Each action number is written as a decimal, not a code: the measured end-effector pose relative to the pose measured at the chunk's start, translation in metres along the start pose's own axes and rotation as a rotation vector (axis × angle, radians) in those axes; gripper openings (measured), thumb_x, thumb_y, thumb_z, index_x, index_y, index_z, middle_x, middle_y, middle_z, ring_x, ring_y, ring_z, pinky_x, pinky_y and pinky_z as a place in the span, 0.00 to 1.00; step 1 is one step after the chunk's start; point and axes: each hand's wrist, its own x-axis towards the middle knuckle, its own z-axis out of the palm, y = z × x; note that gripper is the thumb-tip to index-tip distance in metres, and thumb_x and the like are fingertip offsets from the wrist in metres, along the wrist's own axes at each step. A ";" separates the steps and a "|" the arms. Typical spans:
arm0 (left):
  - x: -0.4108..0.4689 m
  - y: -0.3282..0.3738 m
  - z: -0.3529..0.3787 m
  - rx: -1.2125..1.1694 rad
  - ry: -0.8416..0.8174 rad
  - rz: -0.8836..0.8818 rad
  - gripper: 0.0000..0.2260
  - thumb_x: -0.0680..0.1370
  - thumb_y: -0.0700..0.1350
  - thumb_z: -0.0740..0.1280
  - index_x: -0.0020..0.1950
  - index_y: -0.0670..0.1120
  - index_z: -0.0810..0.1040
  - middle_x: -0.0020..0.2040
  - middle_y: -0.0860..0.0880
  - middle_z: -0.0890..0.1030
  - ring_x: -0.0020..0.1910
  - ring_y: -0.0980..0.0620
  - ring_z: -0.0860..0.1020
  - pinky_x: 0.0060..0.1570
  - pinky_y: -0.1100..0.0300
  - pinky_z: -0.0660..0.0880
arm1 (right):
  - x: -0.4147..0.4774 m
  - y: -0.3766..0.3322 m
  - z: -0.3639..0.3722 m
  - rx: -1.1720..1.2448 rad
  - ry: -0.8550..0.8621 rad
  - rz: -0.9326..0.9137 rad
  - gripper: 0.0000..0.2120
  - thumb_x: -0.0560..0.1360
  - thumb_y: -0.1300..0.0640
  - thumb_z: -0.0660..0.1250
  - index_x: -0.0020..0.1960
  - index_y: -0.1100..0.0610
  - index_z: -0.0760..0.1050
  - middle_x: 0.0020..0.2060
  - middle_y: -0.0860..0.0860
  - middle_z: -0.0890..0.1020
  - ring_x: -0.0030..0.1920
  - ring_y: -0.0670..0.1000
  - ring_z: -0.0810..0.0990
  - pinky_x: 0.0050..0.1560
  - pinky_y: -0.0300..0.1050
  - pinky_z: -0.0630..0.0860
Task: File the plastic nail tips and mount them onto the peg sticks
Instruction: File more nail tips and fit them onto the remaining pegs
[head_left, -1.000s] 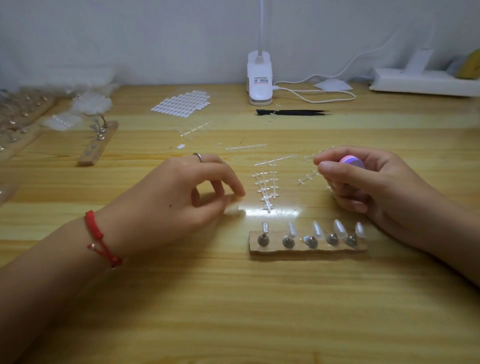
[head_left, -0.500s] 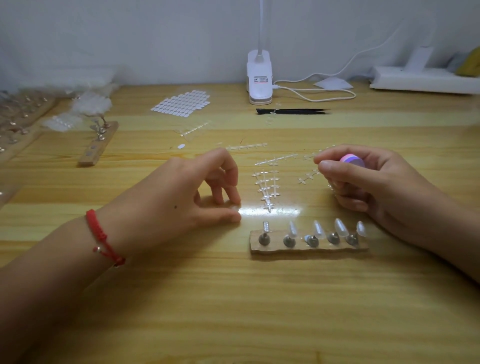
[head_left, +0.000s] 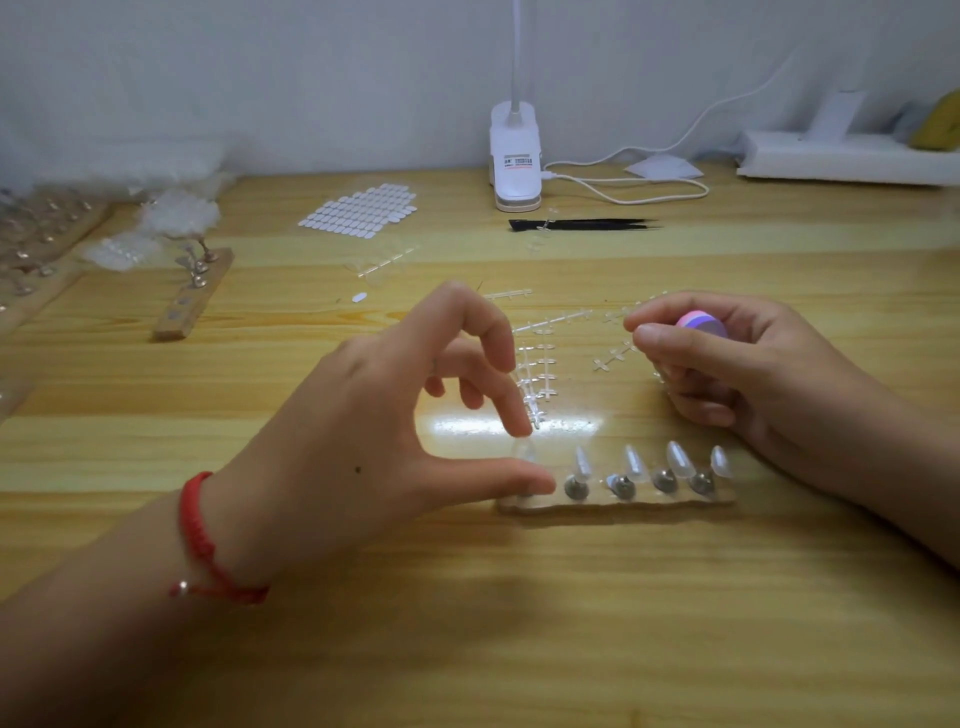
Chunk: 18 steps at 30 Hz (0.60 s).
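A person's left hand (head_left: 363, 441) reaches to a peg holder (head_left: 623, 506) while the right hand (head_left: 779, 374) grips a file block (head_left: 701, 325).
On the wooden holder, mid-worktop (head_left: 519, 623), five clear tips stand in a row. The left thumb and forefinger bracket the leftmost nail tip (head_left: 523, 451); I cannot tell whether they pinch it. The right hand's curled fingers clasp the pink and purple block just beyond the holder's right end. Empty plastic sprues (head_left: 540, 364) lie between the hands, toward the far edge.

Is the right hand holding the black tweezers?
No, the right hand grips a pink and purple file, while the black tweezers lie near the white lamp.
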 end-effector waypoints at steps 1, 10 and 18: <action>0.000 0.000 0.001 0.006 -0.006 0.002 0.23 0.65 0.58 0.75 0.50 0.48 0.68 0.41 0.61 0.81 0.40 0.55 0.78 0.42 0.62 0.73 | 0.000 0.000 0.000 0.002 -0.001 0.000 0.07 0.61 0.52 0.73 0.38 0.51 0.85 0.26 0.47 0.70 0.25 0.42 0.63 0.21 0.33 0.61; 0.000 0.000 0.002 0.035 -0.033 0.010 0.23 0.66 0.59 0.74 0.50 0.50 0.67 0.42 0.62 0.81 0.40 0.55 0.77 0.43 0.66 0.71 | 0.001 0.001 -0.001 -0.004 0.005 -0.007 0.07 0.61 0.52 0.73 0.38 0.51 0.85 0.25 0.45 0.70 0.26 0.43 0.63 0.21 0.33 0.61; 0.000 0.001 0.003 0.118 -0.038 0.047 0.19 0.68 0.60 0.72 0.48 0.53 0.67 0.43 0.62 0.80 0.40 0.58 0.75 0.43 0.60 0.73 | 0.001 0.002 -0.001 -0.037 0.010 -0.004 0.07 0.61 0.51 0.73 0.39 0.51 0.85 0.26 0.46 0.70 0.26 0.43 0.64 0.21 0.33 0.61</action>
